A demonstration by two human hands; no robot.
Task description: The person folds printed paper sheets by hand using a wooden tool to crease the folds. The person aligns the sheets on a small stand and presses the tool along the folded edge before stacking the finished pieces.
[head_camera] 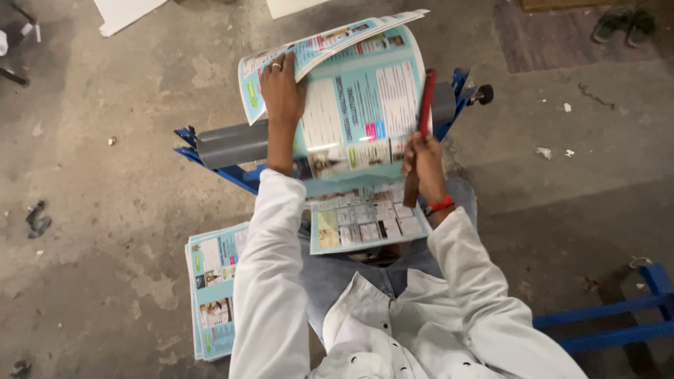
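Note:
A grey pipe (232,144) lies across a blue metal stand (235,175) in front of me. Light-blue printed sheets (365,105) are draped over the pipe. My left hand (281,88), with a ring on one finger, presses on the sheets and lifts the top one near its left edge. My right hand (423,158), with a red band at the wrist, grips a red and brown stick (423,119) held upright against the sheets' right side. Another printed sheet (365,221) rests on my lap.
A stack of the same printed sheets (210,288) lies on the concrete floor at my left. A second blue metal frame (618,316) stands at the lower right. White boards (126,14) and a pair of shoes (625,24) lie at the far edge.

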